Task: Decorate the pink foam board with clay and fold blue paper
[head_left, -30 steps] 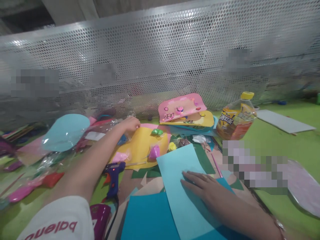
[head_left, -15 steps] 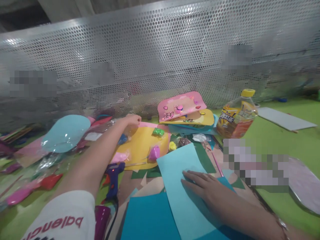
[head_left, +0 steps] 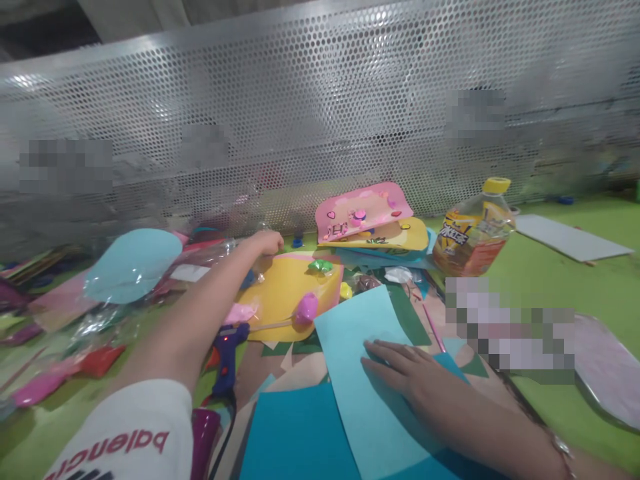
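My left hand [head_left: 269, 243] is stretched to the far side of the table with its fingers curled closed. It is at the upper left edge of a yellow paper sheet [head_left: 275, 280] backed with pink; whatever the fingers hold is hidden. Lumps of green clay [head_left: 320, 266] and purple clay [head_left: 307, 308], seemingly wrapped in plastic, lie on the yellow sheet. My right hand [head_left: 405, 370] rests flat, fingers stretched, on a light blue paper sheet [head_left: 353, 333]. Under it are darker blue sheets [head_left: 297, 433]. A blue glue gun [head_left: 227, 360] lies below my left forearm.
A perforated metal panel [head_left: 300, 120] borders the far side. Decorated pink and yellow cards [head_left: 367, 213] lean near it, beside a drink bottle [head_left: 473, 230]. A white board [head_left: 573, 237] lies at right. Plastic bags, a light blue cutout [head_left: 135, 263] and a purple cup [head_left: 205, 440] are at left.
The yellow sheet has shifted slightly toward me and to the right, with the clay lumps moving a little. My left hand stays closed near its edge. My right hand has stayed in place.
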